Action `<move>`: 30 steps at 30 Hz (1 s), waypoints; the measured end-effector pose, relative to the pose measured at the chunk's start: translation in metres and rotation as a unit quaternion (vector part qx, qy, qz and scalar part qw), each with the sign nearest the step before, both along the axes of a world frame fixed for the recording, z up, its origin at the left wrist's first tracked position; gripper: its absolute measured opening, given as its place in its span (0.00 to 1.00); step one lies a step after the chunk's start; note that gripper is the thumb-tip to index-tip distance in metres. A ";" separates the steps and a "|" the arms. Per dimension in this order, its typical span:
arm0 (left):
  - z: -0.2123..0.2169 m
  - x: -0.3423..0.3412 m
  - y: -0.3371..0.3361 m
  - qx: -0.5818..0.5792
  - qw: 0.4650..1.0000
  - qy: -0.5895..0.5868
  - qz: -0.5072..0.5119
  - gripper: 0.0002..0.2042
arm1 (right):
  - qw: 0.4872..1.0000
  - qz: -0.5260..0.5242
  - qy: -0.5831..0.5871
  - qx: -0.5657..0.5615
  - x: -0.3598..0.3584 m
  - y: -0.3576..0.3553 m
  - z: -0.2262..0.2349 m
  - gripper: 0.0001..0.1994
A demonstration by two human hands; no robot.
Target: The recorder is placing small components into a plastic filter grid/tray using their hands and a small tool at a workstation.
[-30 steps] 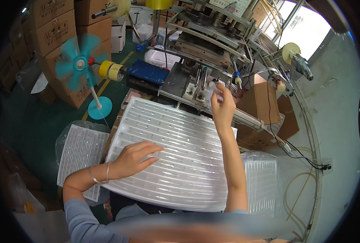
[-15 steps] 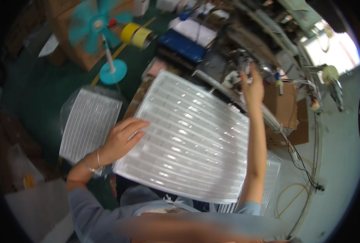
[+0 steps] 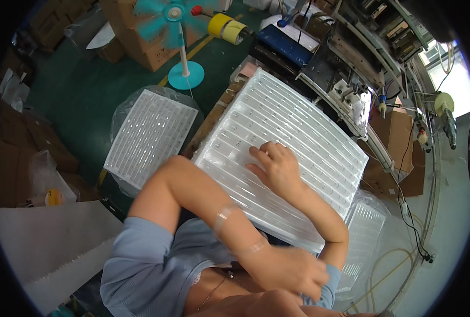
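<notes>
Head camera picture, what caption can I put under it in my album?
Right hand over a white, ribbed, rectangular plastic tray; left hand, blurred, near the light-blue fabric right sleeve.

Nothing legible: only tiny dark marks [image 3: 238, 142] on the white ribbed tray [image 3: 229, 174]

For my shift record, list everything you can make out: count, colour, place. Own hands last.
Trays: at least 3, white, centre, left and right
Machine: 1, grey metal, upper right
Fan: 1, turquoise, upper left
Roll: 1, yellow, beside fan
Cartons: several, brown, upper left and right
Window: 1, bright, upper right
Floor: 1, green, left
Sleeves: 2, blue-grey, bottom
Left hand: 1, bare, blurred, beside right sleeve
Right hand: 1, bare, over centre tray
</notes>
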State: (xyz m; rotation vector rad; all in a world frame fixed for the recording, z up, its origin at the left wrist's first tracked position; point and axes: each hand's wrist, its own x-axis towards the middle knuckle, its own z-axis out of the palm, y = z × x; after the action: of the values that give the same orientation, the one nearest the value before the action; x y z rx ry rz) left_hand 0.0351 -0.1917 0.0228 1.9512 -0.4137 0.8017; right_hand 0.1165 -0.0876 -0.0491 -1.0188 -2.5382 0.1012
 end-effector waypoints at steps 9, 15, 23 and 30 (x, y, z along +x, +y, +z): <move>0.018 0.024 -0.060 -0.084 0.982 0.026 -0.168 0.15 | 0.995 0.048 -0.028 0.078 -0.010 -0.008 -0.015 0.13; -0.010 0.060 -0.054 0.133 0.901 -0.389 0.141 0.14 | 0.998 0.025 0.007 0.054 -0.008 -0.002 -0.020 0.14; -0.029 -0.049 0.114 0.068 0.926 0.149 0.340 0.14 | 0.928 -0.235 0.273 -0.094 0.122 0.032 0.030 0.10; -0.035 -0.016 0.224 0.129 0.791 0.056 0.595 0.10 | 0.888 -0.301 0.348 0.009 0.191 0.041 0.043 0.08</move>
State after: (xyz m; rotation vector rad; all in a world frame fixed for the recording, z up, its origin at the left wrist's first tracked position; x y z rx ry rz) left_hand 0.0195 0.0323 -0.0125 2.4180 0.9692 1.4177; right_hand 0.3073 -0.0464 -0.0062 -1.4033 -1.5121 0.2173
